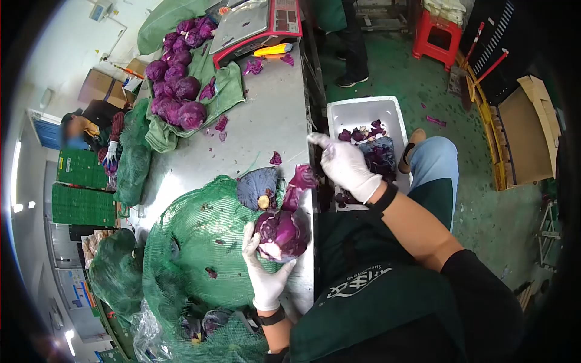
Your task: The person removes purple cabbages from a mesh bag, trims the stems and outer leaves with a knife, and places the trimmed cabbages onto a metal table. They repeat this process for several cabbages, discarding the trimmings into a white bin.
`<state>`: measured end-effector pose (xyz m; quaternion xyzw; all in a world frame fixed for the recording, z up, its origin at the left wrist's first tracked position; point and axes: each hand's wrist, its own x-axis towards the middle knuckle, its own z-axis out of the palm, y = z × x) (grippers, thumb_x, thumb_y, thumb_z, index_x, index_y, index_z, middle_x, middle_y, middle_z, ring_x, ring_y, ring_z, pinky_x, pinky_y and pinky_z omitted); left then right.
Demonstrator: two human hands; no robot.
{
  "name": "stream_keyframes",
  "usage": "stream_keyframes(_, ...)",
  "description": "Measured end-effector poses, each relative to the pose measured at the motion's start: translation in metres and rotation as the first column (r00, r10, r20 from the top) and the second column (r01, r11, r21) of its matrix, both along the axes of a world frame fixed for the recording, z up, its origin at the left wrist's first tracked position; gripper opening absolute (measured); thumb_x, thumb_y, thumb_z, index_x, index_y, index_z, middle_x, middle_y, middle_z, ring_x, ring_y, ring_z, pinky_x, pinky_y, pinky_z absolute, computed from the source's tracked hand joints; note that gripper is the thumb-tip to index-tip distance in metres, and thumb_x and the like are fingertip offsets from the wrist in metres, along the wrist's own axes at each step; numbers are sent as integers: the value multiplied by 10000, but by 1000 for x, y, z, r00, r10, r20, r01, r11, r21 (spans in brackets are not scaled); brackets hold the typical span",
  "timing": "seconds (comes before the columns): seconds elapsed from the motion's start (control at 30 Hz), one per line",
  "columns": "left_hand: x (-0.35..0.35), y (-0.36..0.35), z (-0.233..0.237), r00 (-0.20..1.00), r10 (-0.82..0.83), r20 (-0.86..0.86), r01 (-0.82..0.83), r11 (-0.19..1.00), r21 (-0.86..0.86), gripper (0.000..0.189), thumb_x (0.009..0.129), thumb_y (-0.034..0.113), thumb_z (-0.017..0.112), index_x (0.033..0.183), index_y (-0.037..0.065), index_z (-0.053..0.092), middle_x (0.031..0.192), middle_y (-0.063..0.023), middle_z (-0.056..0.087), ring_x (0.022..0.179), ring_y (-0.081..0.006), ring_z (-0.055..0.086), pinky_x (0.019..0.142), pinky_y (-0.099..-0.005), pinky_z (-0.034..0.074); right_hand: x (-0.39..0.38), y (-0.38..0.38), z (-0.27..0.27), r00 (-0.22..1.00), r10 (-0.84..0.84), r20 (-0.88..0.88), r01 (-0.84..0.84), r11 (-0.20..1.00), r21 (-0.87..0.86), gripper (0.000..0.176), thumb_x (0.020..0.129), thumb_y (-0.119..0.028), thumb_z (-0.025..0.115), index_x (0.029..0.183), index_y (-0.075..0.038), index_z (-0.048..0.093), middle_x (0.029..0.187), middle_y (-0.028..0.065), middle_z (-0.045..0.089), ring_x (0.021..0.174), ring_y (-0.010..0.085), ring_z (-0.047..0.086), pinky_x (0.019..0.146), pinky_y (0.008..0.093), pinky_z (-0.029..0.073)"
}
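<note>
My left hand [266, 281], in a white glove, grips a red cabbage [282, 235] from below and the left side near the table edge. A loosened outer leaf [298, 186] stands up from the far side of this cabbage. My right hand [348, 166], also gloved, hovers over the near side of a white bin [396, 115]. One of its fingers stretches towards the table edge, the others are partly hidden, and I see nothing held in it. A large dull outer leaf [258, 187] with a cut stem piece lies beside the cabbage on green netting [200, 230].
Several peeled cabbages [187, 89] lie on a green sack [233, 85] at the far left. Beyond them are a red-framed scale [248, 27] and a yellow-handled knife [272, 50]. Discarded leaves [378, 151] fill part of the bin. Another person [100, 124] works across the table.
</note>
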<state>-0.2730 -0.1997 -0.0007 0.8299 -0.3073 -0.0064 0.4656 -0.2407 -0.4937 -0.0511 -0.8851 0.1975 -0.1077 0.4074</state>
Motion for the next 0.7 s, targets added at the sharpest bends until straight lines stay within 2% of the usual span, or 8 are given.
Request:
stream_keyframes(0.03,-1,6,2,999,33,-22,-32,999,41,964,621,59,892,1438,94,380,1576,-174,288,1443,-323,334,1186,-460,304,-2,-8,-5,988,-63,139,77,992,-100,504,899,-23,467,1371,-156,584,1175,136,686,876,323,690,779,317,572)
stream_keyframes(0.13,-2,20,3,994,96,-60,-93,994,54,948,657,140,909,1462,72,413,1551,-202,326,1434,-370,340,1163,-492,319,-17,18,35,974,73,216,-146,927,345,500,913,-306,610,1380,-130,571,945,160,707,805,266,700,778,368,572)
stream_keyframes(0.27,-5,12,14,979,82,-186,-82,997,7,968,668,176,898,1471,51,373,1549,-198,310,1431,-359,335,1162,-484,316,-31,50,61,920,370,126,-390,892,227,840,837,-738,604,1372,-93,559,799,193,700,799,371,712,727,418,563)
stream_keyframes(0.37,-12,-11,16,955,216,-204,-226,974,-23,972,665,189,889,1466,42,359,1541,-202,311,1429,-359,331,1175,-483,290,-33,55,61,839,524,148,-545,811,213,889,811,-761,606,1366,-68,567,741,203,688,746,395,708,702,443,565)
stream_keyframes(0.43,-9,-23,6,963,260,-65,-257,965,49,959,661,200,890,1447,23,369,1494,-208,349,1413,-361,340,1184,-489,259,-43,62,70,826,553,111,-563,818,117,747,781,-606,754,1359,-156,611,953,173,719,829,342,719,736,394,574)
stream_keyframes(0.57,-2,-19,-5,958,258,-123,-262,965,-16,945,669,117,884,1454,24,365,1409,-180,416,1344,-325,412,1164,-460,304,-33,71,30,861,359,360,-426,896,124,375,837,-172,737,1193,-67,686,837,121,714,698,287,705,672,361,575)
stream_keyframes(0.63,-2,-21,17,854,164,-493,-301,930,-212,915,714,42,859,1478,46,355,1438,-125,408,1302,-249,459,1130,-400,376,-5,52,-16,950,133,284,-300,650,699,304,859,-86,705,1151,-10,670,772,37,689,583,196,641,614,328,557)
stream_keyframes(0.7,4,-8,18,813,-5,-583,-216,926,-308,1006,695,99,903,1513,56,319,1443,-116,411,1334,-252,435,1156,-396,350,-2,22,-15,999,29,40,-50,513,857,277,866,-75,657,1137,-16,665,772,66,703,627,129,636,618,316,528)
